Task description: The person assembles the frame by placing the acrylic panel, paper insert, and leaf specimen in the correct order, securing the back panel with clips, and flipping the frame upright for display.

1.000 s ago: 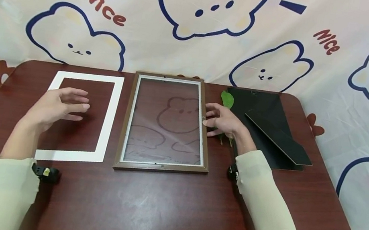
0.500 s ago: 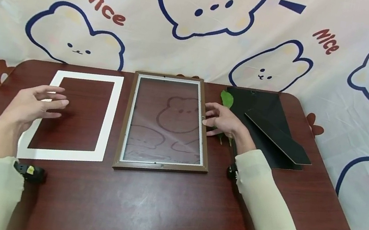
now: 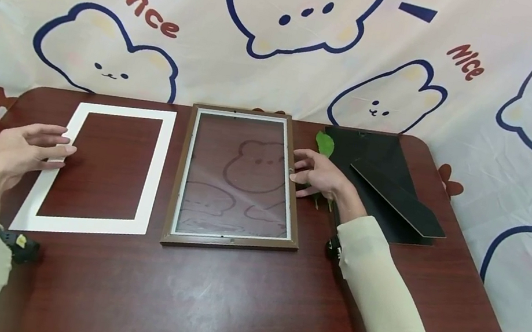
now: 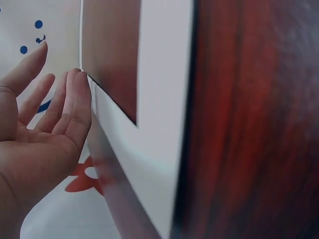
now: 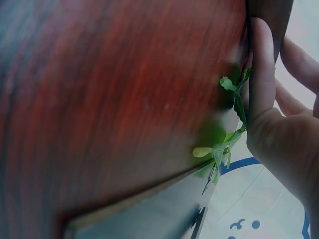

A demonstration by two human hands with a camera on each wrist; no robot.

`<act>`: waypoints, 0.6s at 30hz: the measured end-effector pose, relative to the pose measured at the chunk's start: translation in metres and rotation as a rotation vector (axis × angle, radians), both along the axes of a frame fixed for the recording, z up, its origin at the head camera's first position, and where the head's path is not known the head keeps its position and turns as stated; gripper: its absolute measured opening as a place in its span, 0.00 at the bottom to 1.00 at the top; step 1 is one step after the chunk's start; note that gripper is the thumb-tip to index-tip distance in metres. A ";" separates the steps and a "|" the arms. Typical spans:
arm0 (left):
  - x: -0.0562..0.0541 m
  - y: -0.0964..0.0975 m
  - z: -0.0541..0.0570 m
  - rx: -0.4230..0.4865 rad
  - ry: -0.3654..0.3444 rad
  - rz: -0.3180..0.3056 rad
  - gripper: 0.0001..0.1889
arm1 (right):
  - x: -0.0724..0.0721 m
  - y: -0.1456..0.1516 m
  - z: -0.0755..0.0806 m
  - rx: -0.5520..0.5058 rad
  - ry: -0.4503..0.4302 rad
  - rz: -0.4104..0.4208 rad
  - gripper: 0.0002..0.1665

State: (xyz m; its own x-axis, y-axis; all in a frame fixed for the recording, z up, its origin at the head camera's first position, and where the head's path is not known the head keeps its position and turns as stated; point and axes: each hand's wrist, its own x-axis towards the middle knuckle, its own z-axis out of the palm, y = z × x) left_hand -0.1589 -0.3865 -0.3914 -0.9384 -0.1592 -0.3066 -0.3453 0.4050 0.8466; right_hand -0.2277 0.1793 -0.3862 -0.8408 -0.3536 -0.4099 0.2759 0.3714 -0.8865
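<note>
A white rectangular mat board (image 3: 154, 171) lies on the left of the table. My left hand (image 3: 17, 151) is at its left border, fingers loosely bent, with fingertips over the border. In the left wrist view the fingertips (image 4: 79, 79) are close to the mat's edge; whether they touch is hard to tell. A brown picture frame (image 3: 180, 175) with a clear pane lies in the middle. My right hand (image 3: 325, 176) rests beside its right side, relaxed fingertips against the rim. Green leafy sprigs (image 5: 219, 149) lie next to that hand, partly hidden by it in the head view.
A black backing board (image 3: 364, 144) with a raised stand flap (image 3: 392, 202) lies at the right. The brown wooden table (image 3: 200, 308) reaches back to a white cloth (image 3: 248, 81) printed with cartoon figures.
My left hand has moved left and slightly down, from above the mat's opening to its left border. My right hand stays by the frame, and the mat and frame have not moved.
</note>
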 end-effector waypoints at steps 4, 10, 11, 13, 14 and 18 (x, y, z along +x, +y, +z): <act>0.000 -0.005 -0.007 -0.002 0.008 0.041 0.45 | 0.000 -0.001 -0.001 0.003 -0.001 -0.001 0.41; 0.001 -0.013 -0.015 -0.069 -0.011 0.179 0.34 | 0.000 -0.002 -0.001 0.008 -0.002 -0.003 0.41; 0.001 -0.013 -0.016 -0.072 -0.019 0.188 0.35 | 0.000 -0.002 -0.001 0.009 -0.002 -0.003 0.41; 0.002 -0.014 -0.016 -0.103 -0.030 0.181 0.38 | 0.000 -0.002 -0.001 0.008 -0.003 -0.002 0.41; 0.001 -0.013 -0.016 -0.127 -0.034 0.175 0.39 | 0.000 -0.001 -0.001 0.008 -0.003 -0.002 0.41; 0.000 -0.008 -0.013 -0.271 -0.034 0.146 0.43 | 0.000 -0.001 -0.001 0.008 0.000 -0.003 0.41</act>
State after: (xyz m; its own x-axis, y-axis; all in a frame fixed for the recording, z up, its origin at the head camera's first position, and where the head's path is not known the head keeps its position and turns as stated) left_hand -0.1589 -0.3948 -0.4048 -0.8897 -0.3717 -0.2651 -0.4424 0.5583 0.7019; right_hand -0.2277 0.1788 -0.3869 -0.8419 -0.3481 -0.4123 0.2766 0.3778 -0.8836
